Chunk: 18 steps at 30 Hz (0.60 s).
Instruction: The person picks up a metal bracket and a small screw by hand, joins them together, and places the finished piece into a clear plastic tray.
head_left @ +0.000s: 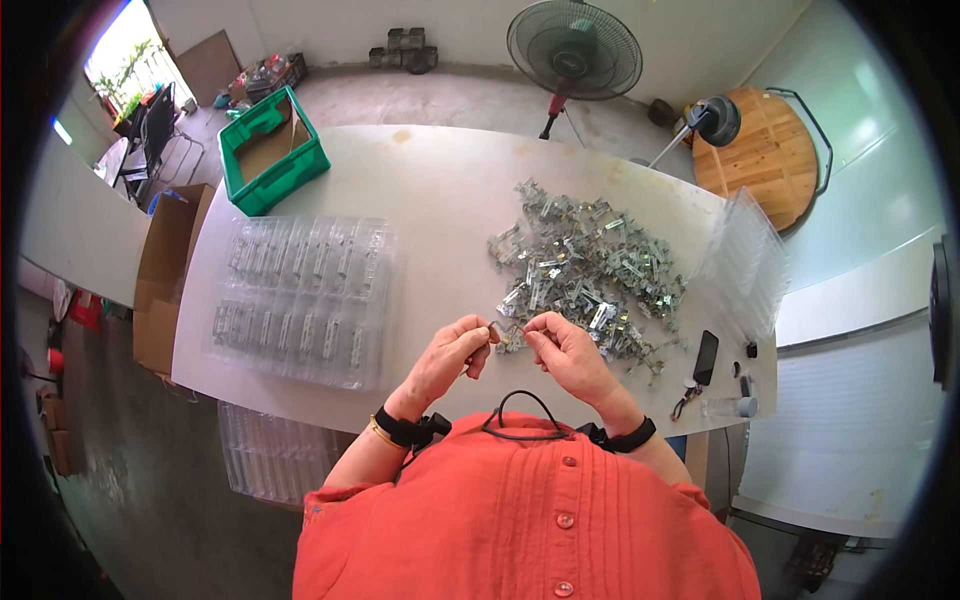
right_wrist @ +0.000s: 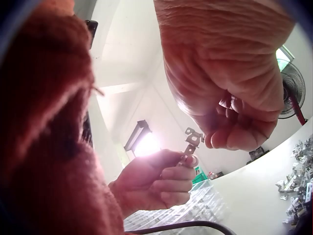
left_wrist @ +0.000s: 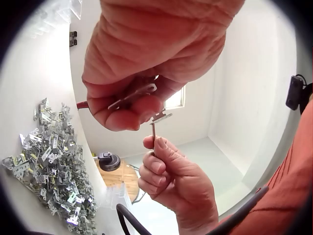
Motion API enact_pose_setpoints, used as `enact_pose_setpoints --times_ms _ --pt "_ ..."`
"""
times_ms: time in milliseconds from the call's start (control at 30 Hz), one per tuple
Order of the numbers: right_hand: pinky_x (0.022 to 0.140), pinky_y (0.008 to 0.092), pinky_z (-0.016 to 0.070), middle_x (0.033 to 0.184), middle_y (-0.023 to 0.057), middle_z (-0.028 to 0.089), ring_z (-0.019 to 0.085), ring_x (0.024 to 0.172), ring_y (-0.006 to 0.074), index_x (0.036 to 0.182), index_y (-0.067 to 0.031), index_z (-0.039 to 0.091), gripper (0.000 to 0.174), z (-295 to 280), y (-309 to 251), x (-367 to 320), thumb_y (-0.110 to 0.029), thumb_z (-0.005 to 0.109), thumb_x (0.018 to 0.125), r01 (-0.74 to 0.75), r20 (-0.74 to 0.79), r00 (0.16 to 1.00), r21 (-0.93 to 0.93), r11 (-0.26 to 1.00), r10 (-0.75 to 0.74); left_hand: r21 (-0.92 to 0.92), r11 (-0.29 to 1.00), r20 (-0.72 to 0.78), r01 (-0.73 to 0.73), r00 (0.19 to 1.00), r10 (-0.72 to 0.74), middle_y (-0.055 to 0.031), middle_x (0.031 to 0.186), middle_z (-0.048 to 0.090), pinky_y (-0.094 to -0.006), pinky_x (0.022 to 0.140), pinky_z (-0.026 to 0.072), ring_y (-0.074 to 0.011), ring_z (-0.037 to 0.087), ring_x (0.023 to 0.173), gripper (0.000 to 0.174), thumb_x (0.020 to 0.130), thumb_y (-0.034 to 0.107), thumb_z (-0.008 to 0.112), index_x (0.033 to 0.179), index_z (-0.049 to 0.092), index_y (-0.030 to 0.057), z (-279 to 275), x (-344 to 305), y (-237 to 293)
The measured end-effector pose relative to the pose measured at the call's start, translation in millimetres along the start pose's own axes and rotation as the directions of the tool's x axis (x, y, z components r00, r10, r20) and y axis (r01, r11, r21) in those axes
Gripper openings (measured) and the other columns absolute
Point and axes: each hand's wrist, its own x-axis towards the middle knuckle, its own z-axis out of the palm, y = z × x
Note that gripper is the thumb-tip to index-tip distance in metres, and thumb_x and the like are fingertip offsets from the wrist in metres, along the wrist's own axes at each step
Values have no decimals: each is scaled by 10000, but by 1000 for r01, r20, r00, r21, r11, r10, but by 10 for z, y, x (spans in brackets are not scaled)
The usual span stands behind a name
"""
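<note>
Metal pcs (right_wrist: 189,150) in 2 hands (head_left: 450,358)

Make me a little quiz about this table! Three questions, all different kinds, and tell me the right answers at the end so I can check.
1. True or false: the bin near the far left corner of the table is green.

2. Which hand is nearer the filled tray?
A) the right hand
B) the left hand

3. Fill in the missing word: the flat, dark ____ lies just right of the heap of metal parts.

Key: 1. True. 2. B. 3. Phone.
</note>
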Motion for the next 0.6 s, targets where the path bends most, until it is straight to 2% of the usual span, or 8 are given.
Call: enact_pose_setpoints --times_ms 133,233,333,400,533,600 --pt "619 246 483 810 13 635 581 685 73 1063 -21 596 149 -43 -54 -31 -153 575 996 -34 28 999 -17 999 35 37 999 1 -4 1000 4 36 648 502 -224 538 356 -64 446 556 242 1010 227 467 991 603 27 20 15 7" --pt "623 221 484 817 -12 595 558 690 60 1105 -43 583 140 -87 -56 -46 -144 551 1015 -62 65 996 23 998 61 100 995 -21 11 1000 -9 35 647 501 -224 541 366 -62 456 563 237 998 214 467 990 612 28 37 36 4" --pt "642 238 498 826 0 611 577 701 74 1109 -24 582 158 -119 -31 -37 -142 536 1015 -112 104 989 90 990 102 134 991 -19 22 1000 -20 34 656 505 -224 545 374 -63 463 569 232 989 208 472 983 618 28 51 37 -3" --pt "664 239 505 850 -10 600 577 735 73 1173 -31 566 191 -140 40 -12 -135 518 1021 -174 196 972 221 959 131 143 989 5 35 999 -36 33 663 508 -225 548 380 -64 466 573 231 993 214 479 980 617 29 79 25 22" --pt "677 243 509 881 -7 601 579 766 76 1222 -23 548 230 -170 28 -10 -135 505 1025 -192 229 964 229 954 139 160 985 37 57 997 -64 40 670 476 -232 540 388 -56 433 590 235 988 228 491 974 610 25 115 34 11" --pt "690 251 512 867 4 605 580 773 82 1250 -15 536 256 -196 8 -12 -142 497 1030 -211 285 951 307 928 122 133 988 55 74 995 -82 39 668 469 -234 538 380 -58 428 591 233 989 227 490 973 611 28 136 31 28"
